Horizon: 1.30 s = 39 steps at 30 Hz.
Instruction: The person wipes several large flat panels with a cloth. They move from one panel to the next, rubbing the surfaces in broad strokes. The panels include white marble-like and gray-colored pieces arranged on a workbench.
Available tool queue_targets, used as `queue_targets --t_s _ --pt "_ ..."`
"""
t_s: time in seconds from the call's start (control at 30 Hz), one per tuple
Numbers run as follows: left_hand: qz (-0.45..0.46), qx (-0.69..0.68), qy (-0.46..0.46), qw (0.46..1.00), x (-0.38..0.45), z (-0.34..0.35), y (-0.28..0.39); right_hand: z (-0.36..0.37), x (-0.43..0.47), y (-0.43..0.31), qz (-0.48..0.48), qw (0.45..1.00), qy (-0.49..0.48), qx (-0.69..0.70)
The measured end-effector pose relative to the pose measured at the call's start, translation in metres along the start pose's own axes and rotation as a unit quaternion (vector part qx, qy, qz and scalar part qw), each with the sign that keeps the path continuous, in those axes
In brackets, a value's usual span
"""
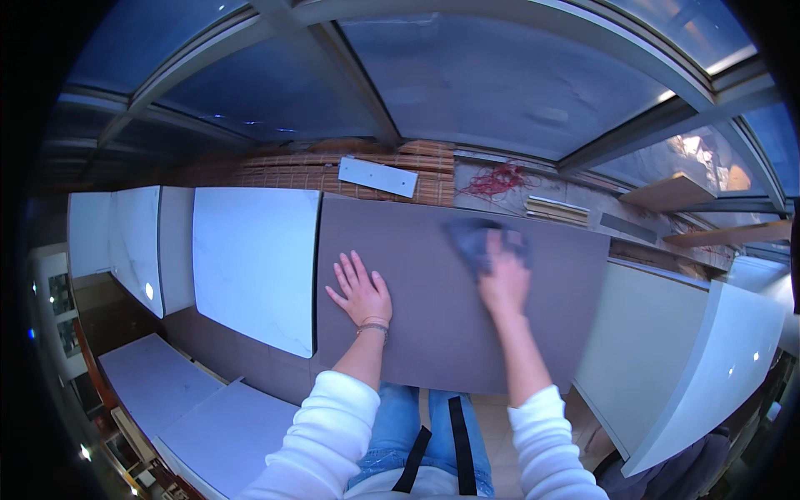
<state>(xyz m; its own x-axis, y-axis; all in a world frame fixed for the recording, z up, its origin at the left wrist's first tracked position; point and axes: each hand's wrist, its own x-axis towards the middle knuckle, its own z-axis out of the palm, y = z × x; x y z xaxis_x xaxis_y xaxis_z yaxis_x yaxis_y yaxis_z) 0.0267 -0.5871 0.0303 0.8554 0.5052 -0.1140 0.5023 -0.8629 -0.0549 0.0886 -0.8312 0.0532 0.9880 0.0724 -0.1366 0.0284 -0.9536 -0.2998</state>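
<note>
A flat grey-brown panel lies before me as a tabletop. My left hand rests palm down on its left part with the fingers spread, a bracelet around the wrist. Toward the far right part of the panel, my right hand presses on a dark grey cloth. The cloth is bunched under the fingers and blurred, as is the hand. Part of the cloth lies hidden beneath the hand.
Left of the panel stands a white marble-look top; on the right is a pale cabinet panel. Behind lie a bamboo blind, a white drilled board, tangled red string and pale strips. Framed windows rise beyond.
</note>
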Motion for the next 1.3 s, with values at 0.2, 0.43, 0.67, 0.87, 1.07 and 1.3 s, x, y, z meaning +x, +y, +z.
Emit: queue_targets --t_s 0.2,0.43,0.67,0.87,1.07,1.3 --pt "0.010 -0.008 0.016 1.000 -0.001 -0.001 -0.001 -0.032 -0.037 0.087 0.180 0.880 0.274 0.344" --pt "0.009 -0.024 0.007 1.000 0.002 -0.005 -0.001 0.020 0.002 -0.028 0.104 0.988 0.057 -0.100" --pt "0.023 0.063 -0.018 0.998 -0.001 0.010 -0.008 0.067 0.059 -0.209 -0.154 0.988 0.013 0.025" --pt "0.027 0.091 -0.052 0.994 -0.003 0.014 -0.010 0.074 0.072 -0.250 -0.290 0.954 -0.068 0.025" --pt "0.012 -0.026 0.011 1.000 0.000 -0.001 -0.004 0.034 0.036 -0.080 -0.112 0.989 0.074 -0.062" --pt "0.006 -0.005 -0.010 1.000 0.000 -0.001 -0.003 -0.014 -0.029 0.075 0.356 0.923 0.146 0.007"
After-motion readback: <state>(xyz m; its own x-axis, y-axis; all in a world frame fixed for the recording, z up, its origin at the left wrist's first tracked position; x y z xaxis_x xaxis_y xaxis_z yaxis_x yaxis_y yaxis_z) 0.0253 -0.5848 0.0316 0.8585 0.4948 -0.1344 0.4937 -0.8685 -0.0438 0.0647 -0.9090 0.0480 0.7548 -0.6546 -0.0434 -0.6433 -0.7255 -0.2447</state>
